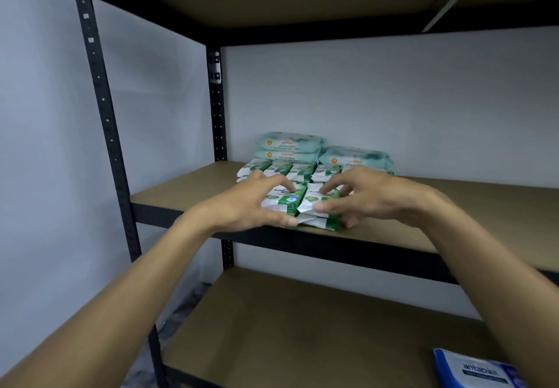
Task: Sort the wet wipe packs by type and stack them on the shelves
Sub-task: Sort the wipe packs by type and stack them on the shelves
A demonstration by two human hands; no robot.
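On the middle shelf (187,188), near its front edge, the green-and-white packs (302,203) are held as two small piles side by side. The left pile is clasped under the curled left hand (254,206), and the right pile is pinched by the right hand (369,197). They should be slid back squarely until flush with the matching row (284,170) behind. The wrappers appear glossy, flat and crimped at the seams, perhaps two deep. Pillowy pale teal packs (289,145) are stacked at the back.
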